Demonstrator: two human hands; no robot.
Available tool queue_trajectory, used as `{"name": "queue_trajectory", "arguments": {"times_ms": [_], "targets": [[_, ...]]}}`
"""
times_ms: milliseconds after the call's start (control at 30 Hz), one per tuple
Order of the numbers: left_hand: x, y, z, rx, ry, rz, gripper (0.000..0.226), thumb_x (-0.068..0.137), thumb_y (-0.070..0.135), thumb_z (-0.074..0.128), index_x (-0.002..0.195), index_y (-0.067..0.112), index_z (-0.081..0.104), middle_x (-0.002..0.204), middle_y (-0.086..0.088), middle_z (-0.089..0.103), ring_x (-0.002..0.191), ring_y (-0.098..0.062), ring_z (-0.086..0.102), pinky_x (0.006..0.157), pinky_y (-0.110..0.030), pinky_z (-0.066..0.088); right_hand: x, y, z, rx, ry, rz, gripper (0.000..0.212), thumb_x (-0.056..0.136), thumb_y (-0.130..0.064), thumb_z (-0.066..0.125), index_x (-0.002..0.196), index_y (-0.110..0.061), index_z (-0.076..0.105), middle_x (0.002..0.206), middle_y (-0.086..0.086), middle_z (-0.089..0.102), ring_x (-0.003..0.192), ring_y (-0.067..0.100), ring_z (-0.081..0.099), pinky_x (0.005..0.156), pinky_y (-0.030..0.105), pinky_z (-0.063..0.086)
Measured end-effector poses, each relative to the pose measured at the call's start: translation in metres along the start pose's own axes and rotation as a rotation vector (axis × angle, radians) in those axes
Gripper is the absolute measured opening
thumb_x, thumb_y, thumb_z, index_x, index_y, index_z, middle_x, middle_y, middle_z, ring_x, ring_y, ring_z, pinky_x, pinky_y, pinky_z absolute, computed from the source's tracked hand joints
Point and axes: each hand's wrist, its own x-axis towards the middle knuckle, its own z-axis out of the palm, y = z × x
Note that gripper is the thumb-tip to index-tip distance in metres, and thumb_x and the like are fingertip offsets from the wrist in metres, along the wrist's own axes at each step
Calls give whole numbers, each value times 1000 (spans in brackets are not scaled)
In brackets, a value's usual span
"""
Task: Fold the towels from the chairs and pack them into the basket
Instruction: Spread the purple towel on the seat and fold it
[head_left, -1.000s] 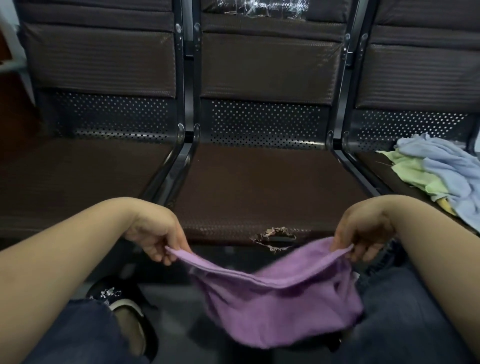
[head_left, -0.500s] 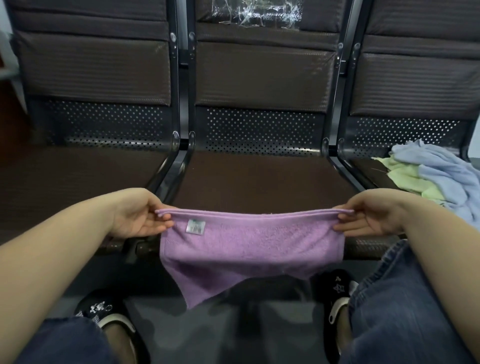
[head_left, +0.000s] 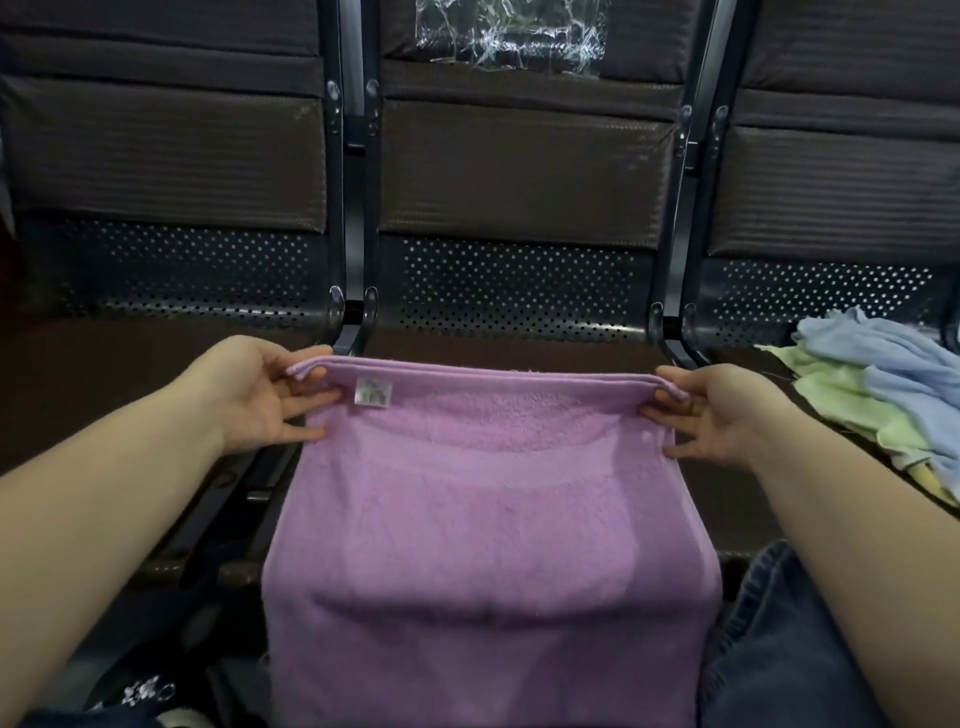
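My left hand pinches the left corner of the purple towel: thumb on top of the doubled edge, fingers curled under it, so both layers stay together at that corner. I hold it there because a pinch at the corner keeps the hem straight and lets the rest hang free.

The towel stretches taut between my hands, over the front of the middle seat. Its top edge shows stacked layers, so I judge it is already folded once. A small white tag sits near the left corner, facing me. The body of the cloth drapes down towards my lap and hides my knees; gravity pulls out the creases for me.

My right hand mirrors the left, thumb over the right corner and fingertips tucked beneath, gripping both layers. Level hands keep the edge square, which the next fold will probably need.

Further right, on the right seat, a green towel lies crumpled with a blue towel heaped partly on top of it, well apart from my hand. They wait there unfolded, within reach.

I see no basket in view.
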Motion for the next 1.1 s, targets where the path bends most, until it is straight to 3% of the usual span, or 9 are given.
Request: {"name": "queue_trajectory", "arguments": {"times_ms": [100,233,367,500,700,800,900,967,1100], "targets": [[18,4,4,-52,8,60,35,89,8,31,94,15,65,58,-1,67,90,-21,61,100,-53,33,18,-2,10,23,-18,-97,47,94,-1,30,135,-12,50,83,3,60,99,25,58,112,57,22],[40,7,14,-129,12,144,34,90,9,31,92,18,64,59,1,66,88,-18,62,106,-51,27,41,-4,20,109,-6,-206,50,89,4,30,133,-10,52,85,4,61,105,23,56,109,47,28],[57,15,25,-220,23,214,33,89,7,32,90,20,63,76,2,58,85,-15,63,93,-42,36,57,-8,28,237,-15,-290,43,86,8,32,115,-9,61,83,5,63,83,17,59,102,40,38],[68,24,28,-363,-10,319,42,59,6,41,93,17,62,73,0,59,84,-19,66,78,-38,43,66,-17,33,387,-52,-362,35,89,9,31,97,-8,61,84,9,60,71,14,57,91,32,45],[64,24,30,-314,-40,334,45,56,9,40,95,15,62,49,4,53,92,-22,65,103,-53,32,68,-23,28,419,-89,-376,34,89,6,32,98,-8,61,83,8,60,64,12,59,71,24,48],[55,23,27,-272,-51,334,43,60,8,40,96,14,62,49,4,52,91,-23,64,107,-53,32,62,-22,23,393,-110,-372,34,89,6,33,97,-8,62,77,6,60,60,10,59,72,23,47],[43,20,20,-176,-50,329,37,70,5,38,97,12,62,49,4,53,91,-25,63,106,-52,33,53,-19,14,307,-130,-361,33,87,6,33,91,-7,63,66,3,63,62,12,56,85,28,41],[33,18,15,-87,-58,327,39,65,7,40,96,11,62,51,3,52,88,-25,63,106,-52,34,44,-16,6,224,-150,-330,33,85,5,32,90,-6,63,66,3,68,70,16,58,91,31,42],[12,11,2,92,-87,306,40,58,13,41,90,9,65,58,-2,55,80,-22,61,105,-49,35,21,-10,-15,-34,-216,-246,32,80,1,36,88,-7,66,70,2,72,64,12,65,83,32,43]]}}
